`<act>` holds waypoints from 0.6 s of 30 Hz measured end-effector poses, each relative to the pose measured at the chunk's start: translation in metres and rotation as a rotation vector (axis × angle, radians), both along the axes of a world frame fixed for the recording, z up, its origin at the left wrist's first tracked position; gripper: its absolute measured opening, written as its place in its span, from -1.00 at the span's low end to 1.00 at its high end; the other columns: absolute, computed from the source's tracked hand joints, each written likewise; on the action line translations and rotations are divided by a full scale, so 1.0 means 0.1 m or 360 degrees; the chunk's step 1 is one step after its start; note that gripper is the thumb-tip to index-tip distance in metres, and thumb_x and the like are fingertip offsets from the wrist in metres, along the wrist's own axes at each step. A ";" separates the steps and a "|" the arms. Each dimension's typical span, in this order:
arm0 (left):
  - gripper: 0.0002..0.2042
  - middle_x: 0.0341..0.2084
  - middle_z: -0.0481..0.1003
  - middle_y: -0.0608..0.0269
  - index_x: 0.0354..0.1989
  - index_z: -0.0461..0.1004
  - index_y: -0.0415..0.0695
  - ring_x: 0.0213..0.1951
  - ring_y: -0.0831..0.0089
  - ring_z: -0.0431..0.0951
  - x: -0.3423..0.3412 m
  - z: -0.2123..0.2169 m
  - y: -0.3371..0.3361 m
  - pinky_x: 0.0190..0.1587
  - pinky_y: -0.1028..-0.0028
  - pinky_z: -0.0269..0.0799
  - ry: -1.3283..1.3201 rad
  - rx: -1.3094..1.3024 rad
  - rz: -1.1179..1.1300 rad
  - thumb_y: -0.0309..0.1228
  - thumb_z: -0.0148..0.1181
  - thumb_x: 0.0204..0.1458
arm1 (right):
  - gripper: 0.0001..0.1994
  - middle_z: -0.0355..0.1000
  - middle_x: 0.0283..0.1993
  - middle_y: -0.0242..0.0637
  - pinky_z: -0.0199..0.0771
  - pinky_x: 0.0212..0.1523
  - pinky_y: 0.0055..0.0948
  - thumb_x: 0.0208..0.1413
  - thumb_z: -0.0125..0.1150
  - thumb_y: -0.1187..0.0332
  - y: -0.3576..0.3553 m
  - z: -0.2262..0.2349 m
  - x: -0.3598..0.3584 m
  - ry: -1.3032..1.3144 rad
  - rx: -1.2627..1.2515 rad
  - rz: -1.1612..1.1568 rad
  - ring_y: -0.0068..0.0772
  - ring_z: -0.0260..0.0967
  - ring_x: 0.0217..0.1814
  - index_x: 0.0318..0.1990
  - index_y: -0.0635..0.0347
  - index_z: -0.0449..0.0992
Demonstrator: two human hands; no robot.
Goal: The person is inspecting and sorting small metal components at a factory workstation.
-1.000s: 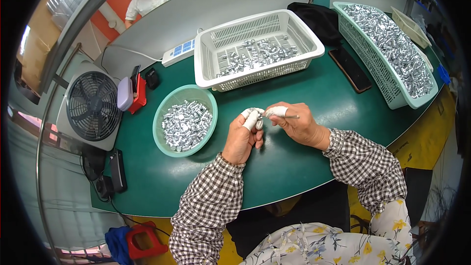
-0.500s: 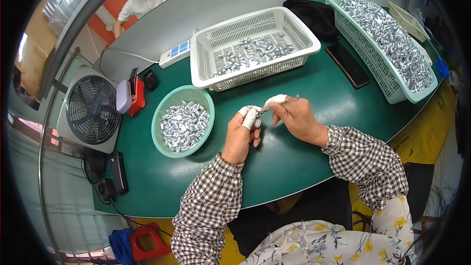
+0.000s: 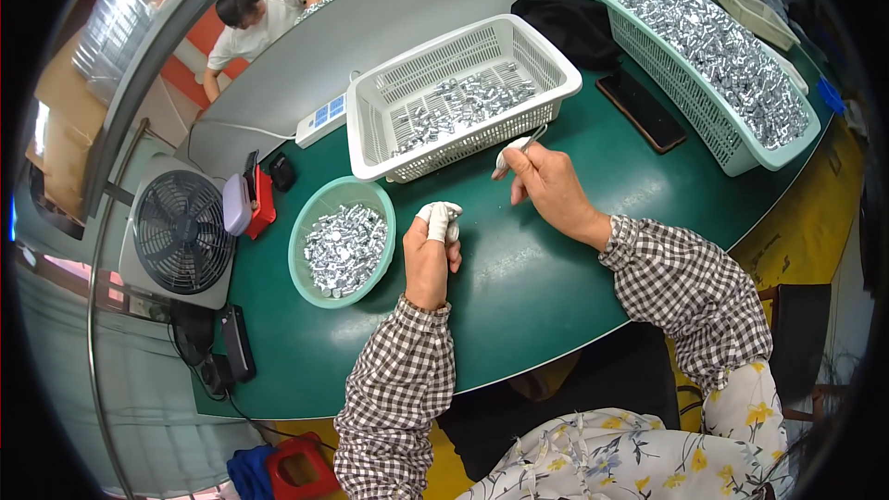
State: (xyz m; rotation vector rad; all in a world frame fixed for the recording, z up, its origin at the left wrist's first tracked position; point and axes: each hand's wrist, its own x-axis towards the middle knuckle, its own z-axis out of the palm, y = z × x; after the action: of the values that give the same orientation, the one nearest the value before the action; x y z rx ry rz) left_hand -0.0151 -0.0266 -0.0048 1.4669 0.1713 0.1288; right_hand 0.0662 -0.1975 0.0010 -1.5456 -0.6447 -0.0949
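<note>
My left hand [image 3: 429,257] is over the green table, between the round bowl and my right hand. White coverings wrap its thumb and finger, which are pressed together; whatever they hold is hidden. Up and to the right, my right hand [image 3: 553,187] pinches a thin metal tool [image 3: 534,136], its shaft showing above the covered finger. Small silver metal parts fill much of the light green bowl [image 3: 389,255] left of my left hand. More of these parts lie scattered in the white basket [image 3: 463,165] beyond both hands.
A long pale green basket [image 3: 732,153] heaped with silver parts stands at the right, beside a dark phone [image 3: 641,114]. To the left are a fan [image 3: 183,231], a red holder [image 3: 262,204] and a power strip [image 3: 322,120]. Behind the grey divider [image 3: 278,83] another person sits.
My hands have moved apart: the right one up, away from the left with the metal tool, the left one slightly to the left. The whole view has shifted a little.
</note>
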 end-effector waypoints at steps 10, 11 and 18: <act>-0.85 -0.53 0.41 0.34 -0.25 0.42 -0.26 -0.65 0.68 0.31 0.02 0.12 -0.14 -0.66 0.67 0.21 -0.0078 0.0755 0.0222 -0.45 0.05 0.06 | -0.73 0.43 -0.54 -0.33 0.25 -0.69 -0.63 0.18 -0.05 0.32 -0.02 -0.14 0.18 -0.0033 -0.0014 -0.0169 -0.65 0.24 -0.72 -0.46 0.36 0.40; -0.85 -0.53 0.41 0.34 -0.25 0.42 -0.26 -0.65 0.68 0.31 0.05 0.13 -0.15 -0.66 0.67 0.21 -0.0079 0.0770 0.0217 -0.45 0.05 0.06 | -0.73 0.43 -0.54 -0.33 0.25 -0.69 -0.63 0.18 -0.05 0.32 -0.04 -0.15 0.19 -0.0031 0.0000 -0.0174 -0.65 0.24 -0.72 -0.46 0.36 0.40; -0.86 -0.60 0.47 0.16 -0.45 0.45 -0.20 -0.61 0.30 0.47 0.31 0.21 -0.30 -0.52 0.37 0.35 -0.0542 0.1946 0.0234 -0.39 0.18 -0.07 | -0.73 0.38 -0.61 -0.28 0.25 -0.69 -0.55 0.17 -0.03 0.33 -0.06 -0.18 0.26 -0.0367 0.0053 -0.0315 -0.59 0.22 -0.74 -0.49 0.34 0.40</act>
State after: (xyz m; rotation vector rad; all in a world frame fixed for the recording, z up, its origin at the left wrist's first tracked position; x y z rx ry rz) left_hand 0.0162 -0.0568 0.0163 2.6081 -0.1165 0.6872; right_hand 0.0923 -0.2039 -0.0171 -1.5758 -0.6653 -0.4366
